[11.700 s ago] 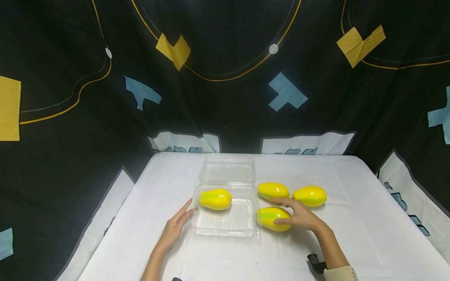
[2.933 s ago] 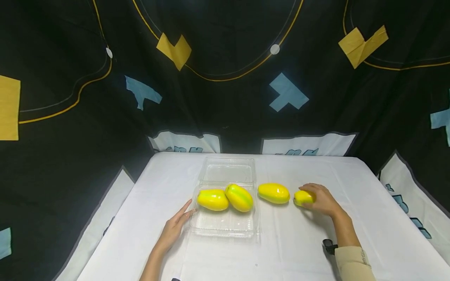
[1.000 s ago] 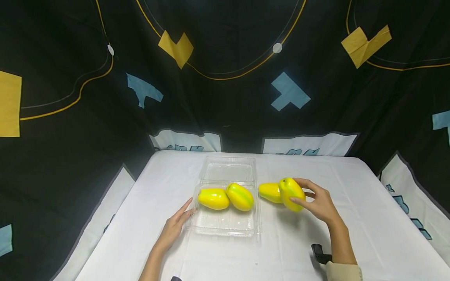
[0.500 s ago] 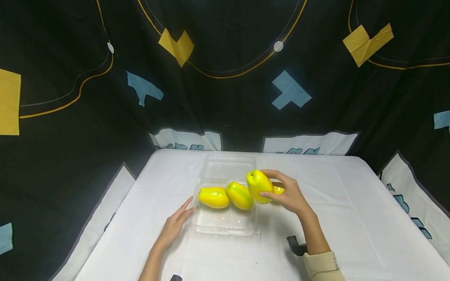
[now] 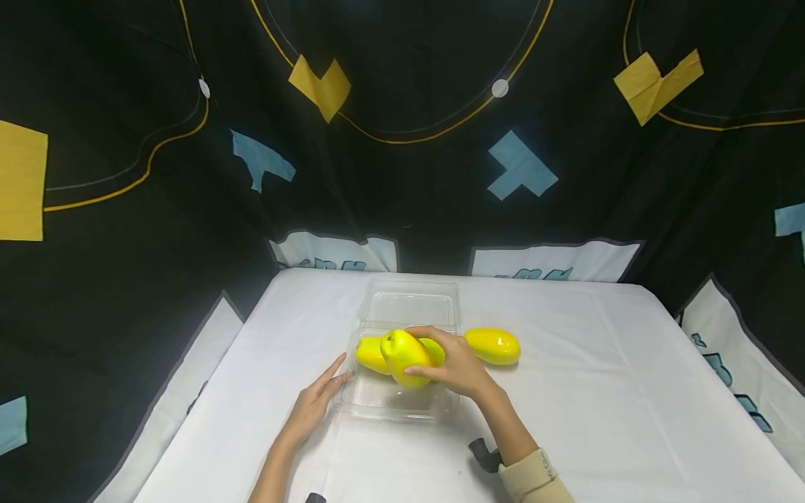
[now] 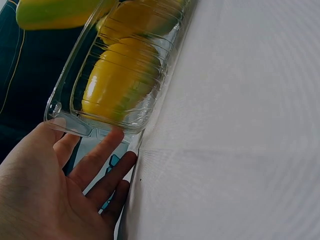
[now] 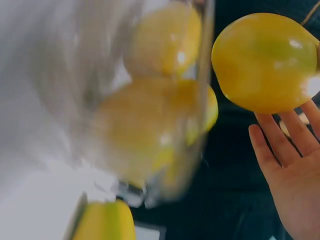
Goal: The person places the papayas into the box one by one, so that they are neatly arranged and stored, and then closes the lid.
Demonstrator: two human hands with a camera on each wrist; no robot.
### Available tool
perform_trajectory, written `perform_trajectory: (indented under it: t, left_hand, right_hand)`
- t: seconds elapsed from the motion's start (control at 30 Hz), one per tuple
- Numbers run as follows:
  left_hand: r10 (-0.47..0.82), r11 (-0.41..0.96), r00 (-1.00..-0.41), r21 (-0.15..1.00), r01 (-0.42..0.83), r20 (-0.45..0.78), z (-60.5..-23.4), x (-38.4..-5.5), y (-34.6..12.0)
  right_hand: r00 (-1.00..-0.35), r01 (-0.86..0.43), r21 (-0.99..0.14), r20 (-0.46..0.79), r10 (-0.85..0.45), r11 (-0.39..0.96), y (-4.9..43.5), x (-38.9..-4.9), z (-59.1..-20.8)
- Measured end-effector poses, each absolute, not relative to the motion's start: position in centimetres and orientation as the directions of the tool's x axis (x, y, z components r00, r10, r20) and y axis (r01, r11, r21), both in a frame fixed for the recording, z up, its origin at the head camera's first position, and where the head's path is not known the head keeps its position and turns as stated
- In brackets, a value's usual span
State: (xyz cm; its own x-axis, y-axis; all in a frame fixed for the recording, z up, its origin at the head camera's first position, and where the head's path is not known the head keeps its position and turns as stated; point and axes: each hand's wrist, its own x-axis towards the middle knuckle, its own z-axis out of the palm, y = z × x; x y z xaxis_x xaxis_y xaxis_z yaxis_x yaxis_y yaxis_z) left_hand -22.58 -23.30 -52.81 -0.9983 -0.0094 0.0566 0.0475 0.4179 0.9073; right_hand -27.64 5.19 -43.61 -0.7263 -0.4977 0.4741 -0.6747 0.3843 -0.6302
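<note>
My right hand point(image 5: 462, 367) grips a glossy yellow papaya point(image 5: 402, 360) above the clear plastic clamshell container point(image 5: 390, 405), thumb on its near side and fingers on the far side. Two papayas lie in the base: the left one point(image 5: 368, 353) and, mostly hidden behind the hand and held fruit, another point(image 5: 435, 351). My left hand point(image 5: 308, 409) touches the container's left edge, fingers extended. In the left wrist view, fingertips point(image 6: 116, 134) meet the clear wall. The right wrist view shows the held papaya point(image 7: 265, 60) beside the blurred container.
One more papaya point(image 5: 493, 346) lies on the white tablecloth point(image 5: 604, 391), right of the container. The container's lid point(image 5: 409, 306) lies folded back toward the far table edge. A black curtain point(image 5: 402, 202) hangs behind the table.
Earlier, my right hand added a second papaya to the container. It then picked up the rightmost papaya and carried it left over the base. My left hand stays at the container's edge.
</note>
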Motion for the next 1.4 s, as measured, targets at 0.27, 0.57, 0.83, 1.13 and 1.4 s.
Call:
perform_trajectory:
  t: [0.27, 0.57, 0.83, 1.13, 1.4]
  left_hand:
    - [-0.011, 0.424, -0.998, 0.904, 0.049, 0.06, -52.8, -22.6, -23.0]
    - [-0.02, 0.429, -0.998, 0.902, 0.048, 0.062, -52.9, -22.6, -23.0]
    - [-0.022, 0.445, -0.998, 0.894, 0.048, 0.064, -53.0, -22.7, -23.1]
    - [-0.011, 0.447, -0.998, 0.893, 0.045, 0.055, -53.2, -22.7, -23.3]
    - [-0.021, 0.449, -0.998, 0.893, 0.037, 0.052, -53.2, -22.6, -23.4]
  right_hand:
    - [-0.706, -0.695, -0.587, 0.45, -0.547, 0.415, 2.3, -27.0, -45.1]
    - [-0.711, -0.68, -0.578, 0.37, -0.598, 0.451, 0.8, -27.1, -46.8]
    - [-0.69, -0.703, -0.531, 0.352, -0.632, 0.472, 0.2, -27.4, -47.7]
    - [-0.658, -0.739, -0.484, 0.37, -0.656, 0.468, -0.4, -27.5, -48.2]
    - [-0.643, -0.752, -0.477, 0.378, -0.666, 0.455, -0.8, -27.4, -48.3]
